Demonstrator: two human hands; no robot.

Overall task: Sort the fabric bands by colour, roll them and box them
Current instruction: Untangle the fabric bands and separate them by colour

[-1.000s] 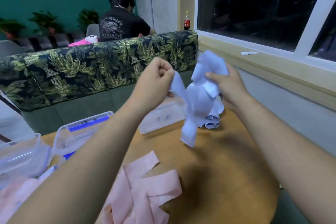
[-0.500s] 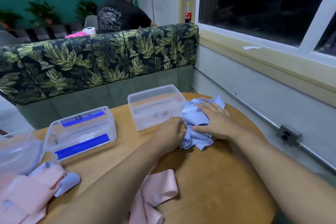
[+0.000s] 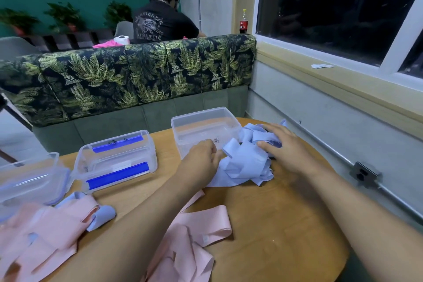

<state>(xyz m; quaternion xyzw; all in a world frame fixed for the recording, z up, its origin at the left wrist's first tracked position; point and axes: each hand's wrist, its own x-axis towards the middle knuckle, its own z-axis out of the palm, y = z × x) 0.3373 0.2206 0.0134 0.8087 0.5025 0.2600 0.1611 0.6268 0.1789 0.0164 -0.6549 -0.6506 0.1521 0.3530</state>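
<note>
The right hand (image 3: 283, 149) is lying open, fingers spread, pressing down on the heap of blue bands (image 3: 245, 163) at about one o'clock on the bench (image 3: 286, 224). The left hand (image 3: 201, 158) is sitting at the heap's nine o'clock edge with its fingers curled. It is touching the fabric, but the knuckles are hiding the fingertips, so I cannot tell whether it is pinching a band end or only resting against it.

Just beyond the left hand, at twelve o'clock, an open box (image 3: 206, 126) is standing with nothing in it, touching the blue heap. A lidded box (image 3: 116, 158) with blue clips is sitting at ten o'clock, and a third box (image 3: 29, 178) is showing at nine o'clock, partly out of view. Loose pink bands (image 3: 201, 229) are lying at six o'clock under the left forearm. More pink ones (image 3: 41, 229) are piling up at eight o'clock, with a stray blue band (image 3: 100, 215) mixed among them.

By my reading, sorting is nearly done and rolling is just beginning: the blues are gathered but tangled, and nothing is boxed. The next move is calling for one band end to be teased free while the right hand is pinning the rest, then drawn out flat for rolling. The stray blue will also be needing to come over.
</note>
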